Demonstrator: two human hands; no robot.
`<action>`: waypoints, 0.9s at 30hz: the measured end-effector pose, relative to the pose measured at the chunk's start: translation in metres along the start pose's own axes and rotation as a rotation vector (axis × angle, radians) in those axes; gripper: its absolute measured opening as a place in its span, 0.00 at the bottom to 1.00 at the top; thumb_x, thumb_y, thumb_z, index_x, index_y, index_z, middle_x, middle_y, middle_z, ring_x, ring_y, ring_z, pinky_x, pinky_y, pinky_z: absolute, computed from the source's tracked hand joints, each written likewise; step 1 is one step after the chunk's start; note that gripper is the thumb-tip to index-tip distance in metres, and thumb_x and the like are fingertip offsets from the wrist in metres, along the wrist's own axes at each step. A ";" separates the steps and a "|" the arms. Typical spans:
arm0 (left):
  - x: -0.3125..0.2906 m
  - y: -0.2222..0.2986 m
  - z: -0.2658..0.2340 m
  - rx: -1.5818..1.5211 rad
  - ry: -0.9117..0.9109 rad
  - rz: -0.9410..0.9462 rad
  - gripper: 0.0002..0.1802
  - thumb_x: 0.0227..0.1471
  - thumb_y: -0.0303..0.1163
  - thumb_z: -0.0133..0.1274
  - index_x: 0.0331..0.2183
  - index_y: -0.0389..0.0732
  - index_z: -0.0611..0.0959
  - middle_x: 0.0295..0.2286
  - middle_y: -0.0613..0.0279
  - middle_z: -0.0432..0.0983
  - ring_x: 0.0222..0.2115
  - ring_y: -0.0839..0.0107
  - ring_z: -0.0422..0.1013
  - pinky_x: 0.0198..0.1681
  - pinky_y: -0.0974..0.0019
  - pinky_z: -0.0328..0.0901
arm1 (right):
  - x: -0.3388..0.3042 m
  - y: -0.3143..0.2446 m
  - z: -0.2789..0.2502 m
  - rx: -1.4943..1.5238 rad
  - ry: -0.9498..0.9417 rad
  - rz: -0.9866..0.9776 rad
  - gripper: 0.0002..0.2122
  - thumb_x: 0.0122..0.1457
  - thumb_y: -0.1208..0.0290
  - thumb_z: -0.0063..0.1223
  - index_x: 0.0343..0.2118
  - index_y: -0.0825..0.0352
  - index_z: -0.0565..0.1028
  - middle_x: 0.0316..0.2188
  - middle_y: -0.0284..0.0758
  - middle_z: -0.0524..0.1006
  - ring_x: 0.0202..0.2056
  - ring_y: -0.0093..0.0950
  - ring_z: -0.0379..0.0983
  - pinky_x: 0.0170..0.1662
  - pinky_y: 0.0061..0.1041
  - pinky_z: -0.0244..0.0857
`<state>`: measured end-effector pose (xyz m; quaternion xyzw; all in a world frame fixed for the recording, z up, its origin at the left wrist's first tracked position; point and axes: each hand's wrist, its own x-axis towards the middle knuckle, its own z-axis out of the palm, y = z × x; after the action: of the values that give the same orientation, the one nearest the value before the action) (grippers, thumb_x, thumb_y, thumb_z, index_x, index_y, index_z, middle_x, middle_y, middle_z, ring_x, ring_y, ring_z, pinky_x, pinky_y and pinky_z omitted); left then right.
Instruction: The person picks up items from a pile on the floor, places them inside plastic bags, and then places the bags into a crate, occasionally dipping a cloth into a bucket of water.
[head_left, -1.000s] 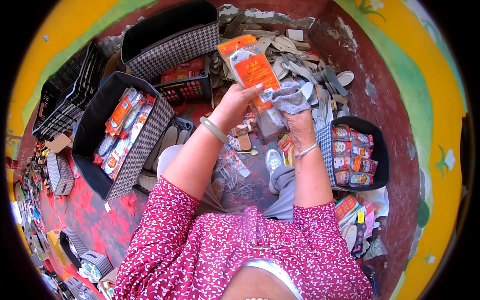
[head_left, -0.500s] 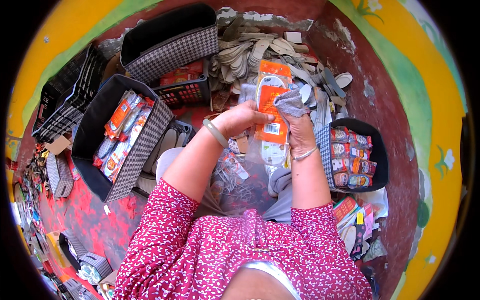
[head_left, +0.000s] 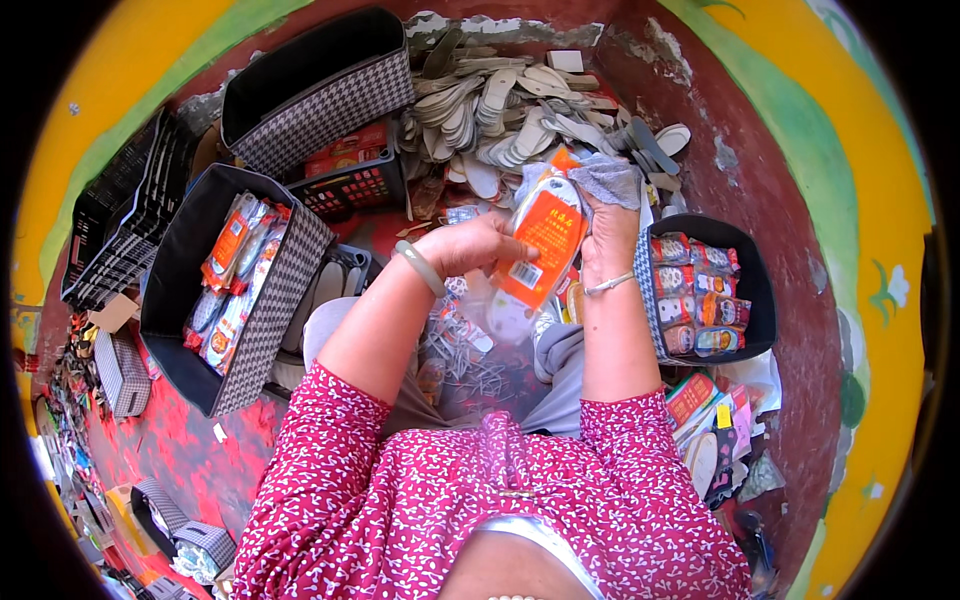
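A clear plastic packet of insoles (head_left: 550, 235) with an orange printed panel hangs tilted in front of me, held between both hands. My left hand (head_left: 468, 246) pinches its left side, thumb across the front. At the right edge my right hand (head_left: 610, 240) is closed on the packet. A grey cloth (head_left: 608, 178) covers the fingers of that hand, partly hiding its grip. Below, loose clear packaging and thin strips (head_left: 465, 345) lie on the floor between my legs.
A large pile of pale insoles (head_left: 500, 110) lies against the far wall. A houndstooth bin (head_left: 275, 300) of packets stands left, another bin (head_left: 655, 305) of packed items right. Behind are an upper houndstooth bin (head_left: 330, 105) and a black crate (head_left: 350, 185).
The insole packet has come lower and tilted, its top leaning right. Both hands stay on it, and the view has shifted slightly.
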<state>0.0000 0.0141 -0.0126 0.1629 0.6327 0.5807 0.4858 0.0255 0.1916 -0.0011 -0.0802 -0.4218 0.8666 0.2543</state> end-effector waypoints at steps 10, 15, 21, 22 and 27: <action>-0.013 0.005 -0.021 -0.726 -0.178 0.482 0.28 0.56 0.45 0.44 0.51 0.35 0.65 0.44 0.53 0.70 0.45 0.64 0.69 0.47 0.60 0.65 | 0.047 0.008 -0.065 0.172 0.373 0.131 0.13 0.59 0.74 0.46 0.47 0.67 0.67 0.41 0.38 0.73 0.40 0.31 0.73 0.43 0.33 0.69; 0.003 0.002 0.018 -0.796 -0.008 0.752 0.32 0.49 0.33 0.53 0.53 0.34 0.61 0.50 0.54 0.64 0.50 0.65 0.63 0.52 0.60 0.60 | 0.041 0.014 -0.067 0.164 0.395 0.261 0.14 0.62 0.67 0.39 0.47 0.69 0.67 0.44 0.39 0.71 0.44 0.33 0.71 0.47 0.35 0.66; 0.011 0.009 0.024 -0.867 0.284 0.671 0.17 0.52 0.26 0.48 0.45 0.34 0.71 0.39 0.55 0.73 0.39 0.64 0.72 0.44 0.63 0.69 | 0.051 0.031 -0.077 0.173 0.442 0.158 0.12 0.60 0.73 0.43 0.44 0.72 0.68 0.40 0.39 0.74 0.43 0.33 0.72 0.45 0.34 0.67; 0.004 0.011 0.011 -0.813 0.269 0.668 0.17 0.52 0.26 0.48 0.45 0.34 0.71 0.39 0.55 0.74 0.39 0.64 0.72 0.43 0.62 0.69 | 0.053 0.022 -0.079 0.182 0.458 0.122 0.10 0.58 0.76 0.43 0.43 0.71 0.69 0.41 0.39 0.74 0.43 0.32 0.72 0.46 0.33 0.67; -0.027 0.017 -0.040 -0.404 0.366 0.445 0.18 0.48 0.25 0.51 0.44 0.33 0.73 0.37 0.54 0.75 0.34 0.66 0.74 0.40 0.65 0.70 | 0.033 -0.030 -0.043 -0.027 0.012 -0.034 0.18 0.55 0.67 0.54 0.48 0.65 0.68 0.47 0.33 0.71 0.48 0.28 0.68 0.52 0.30 0.60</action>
<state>-0.0256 -0.0255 0.0080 0.0907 0.5305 0.8054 0.2484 0.0236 0.2529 -0.0028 -0.0816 -0.4331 0.8559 0.2706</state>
